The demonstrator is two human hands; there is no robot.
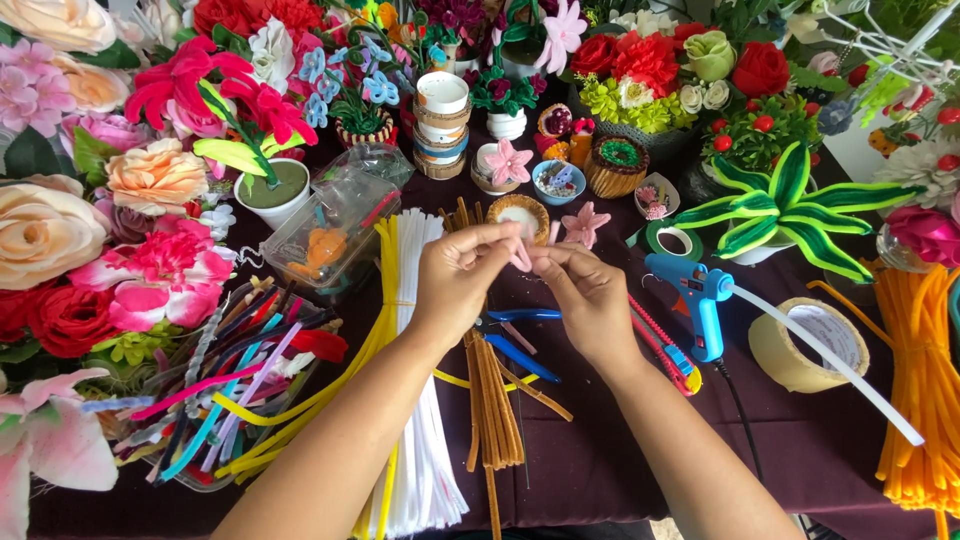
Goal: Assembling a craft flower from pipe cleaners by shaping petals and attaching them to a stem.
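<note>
At the far left, finished paper and pipe-cleaner blooms (pixel 60 240) crowd the counter (pixel 600 460) edge, with a clear tub of mixed coloured stems (pixel 230 390) just beside them. Bundles of yellow, white and brown pipe cleaners (pixel 425 420) lie under the forearms, leaving little bare cloth there. Above them the left hand (pixel 462 275) and right hand (pixel 585 290) meet, fingers pinched shut on a small pink pipe-cleaner piece (pixel 523 255) held between them; it looks only partly shaped, while two completed pink flowers (pixel 585 222) sit just behind. To the right lie a blue glue gun (pixel 700 300) and a tape roll (pixel 805 345), near an orange bundle (pixel 925 400) at the right edge; the freest room is the dark cloth near the front.
</note>
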